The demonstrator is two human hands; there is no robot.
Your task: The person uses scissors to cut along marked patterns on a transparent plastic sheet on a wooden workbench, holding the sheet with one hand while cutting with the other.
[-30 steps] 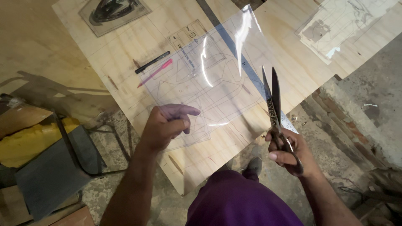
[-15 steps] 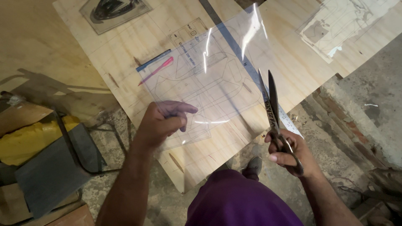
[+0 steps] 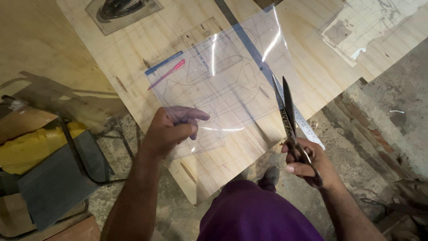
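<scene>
My left hand (image 3: 171,129) is clamped on the near edge of a clear plastic sheet (image 3: 223,85), thumb and fingers pinched together with the film between them, so the sheet lifts away from me and catches streaks of glare. It carries faint drawn outlines, and through it I see a pink pen (image 3: 167,74) and a blue strip (image 3: 163,63) lying beyond my left hand, toward its far left corner.

My right hand (image 3: 307,163) is closed around the handles of a pair of scissors (image 3: 289,118), fingers through the loops. The blades point away from me and stand only slightly apart, almost together, their tips just beside the right edge of the sheet; I cannot tell whether they touch it.

Under the sheet lies a plywood board (image 3: 133,49) that serves as my desk, marked with pencil lines. A steel ruler (image 3: 303,127) runs slantwise just behind the scissors, from beside my right hand off under the sheet. Far beyond my left hand a printed picture (image 3: 122,11) lies on the board, and far beyond my right hand a torn paper pattern (image 3: 361,24) is stuck to the wood. Left of my left forearm sits a yellow cushion (image 3: 38,145) behind a grey panel (image 3: 55,178). Below my hands are my purple clothing (image 3: 256,214) and the concrete floor (image 3: 352,147).
</scene>
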